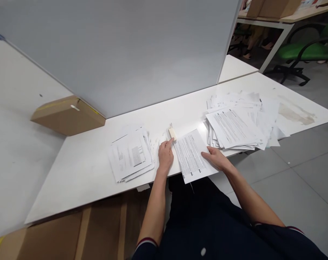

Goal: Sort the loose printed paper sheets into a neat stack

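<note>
Your right hand (216, 158) pinches a printed sheet (191, 156) by its 3 o'clock edge, while your left hand (166, 156) rests its index finger against a boxy cream object (172, 133) at the sheet's 11 o'clock corner; whether the left fingers grip it, you cannot tell. The thin paper overhangs the smooth white table (79, 169) at 6 o'clock, so a slack pinch could let it sag; a bump could spill the ragged paper pile (230, 124) at 2 o'clock.
</note>
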A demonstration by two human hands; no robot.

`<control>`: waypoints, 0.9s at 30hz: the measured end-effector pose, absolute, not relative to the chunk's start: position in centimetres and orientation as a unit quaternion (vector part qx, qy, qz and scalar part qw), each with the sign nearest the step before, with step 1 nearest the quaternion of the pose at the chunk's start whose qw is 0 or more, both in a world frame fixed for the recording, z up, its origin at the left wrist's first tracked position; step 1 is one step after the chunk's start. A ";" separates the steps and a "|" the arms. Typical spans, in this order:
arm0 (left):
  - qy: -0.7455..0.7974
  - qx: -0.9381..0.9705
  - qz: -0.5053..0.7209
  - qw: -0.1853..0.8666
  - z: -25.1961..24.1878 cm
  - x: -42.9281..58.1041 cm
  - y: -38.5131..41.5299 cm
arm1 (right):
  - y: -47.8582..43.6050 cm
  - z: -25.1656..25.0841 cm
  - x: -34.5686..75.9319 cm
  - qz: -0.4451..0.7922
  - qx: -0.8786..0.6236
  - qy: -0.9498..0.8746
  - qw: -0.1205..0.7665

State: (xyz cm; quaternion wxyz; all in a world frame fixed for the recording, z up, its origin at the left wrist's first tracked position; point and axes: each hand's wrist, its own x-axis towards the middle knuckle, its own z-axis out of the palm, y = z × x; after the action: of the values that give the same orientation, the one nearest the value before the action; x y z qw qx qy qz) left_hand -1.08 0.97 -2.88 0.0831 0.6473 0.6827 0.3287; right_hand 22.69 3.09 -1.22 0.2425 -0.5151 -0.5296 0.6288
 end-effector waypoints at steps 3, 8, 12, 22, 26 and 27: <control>0.685 0.648 0.325 0.074 -3.0 -1.0 0.9 | 3.1 -1.1 22.7 0.617 -0.521 -0.539 0.238; 0.689 0.657 0.300 0.056 -3.2 -1.1 1.0 | 3.0 -0.7 22.7 0.599 -0.536 -0.555 0.216; 0.686 0.667 0.288 0.038 -3.4 -1.1 1.0 | 2.9 -0.3 22.6 0.600 -0.532 -0.558 0.215; 0.686 0.667 0.289 0.039 -3.4 -1.1 1.1 | 2.9 1.6 23.7 0.564 -0.539 -0.571 0.254; 0.687 0.660 0.301 0.042 -3.3 -0.9 0.6 | 2.9 4.6 23.6 0.586 -0.493 -0.549 0.336; 0.688 0.656 0.309 0.042 -3.4 -0.9 0.3 | 3.0 5.3 22.8 0.590 -0.480 -0.553 0.340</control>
State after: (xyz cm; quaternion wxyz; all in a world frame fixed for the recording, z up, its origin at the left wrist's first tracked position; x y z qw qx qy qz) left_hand -0.90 0.28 -3.41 0.0417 0.6557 0.6878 0.3087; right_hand 22.77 2.99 5.34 0.3403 -0.4798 -0.5533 0.5898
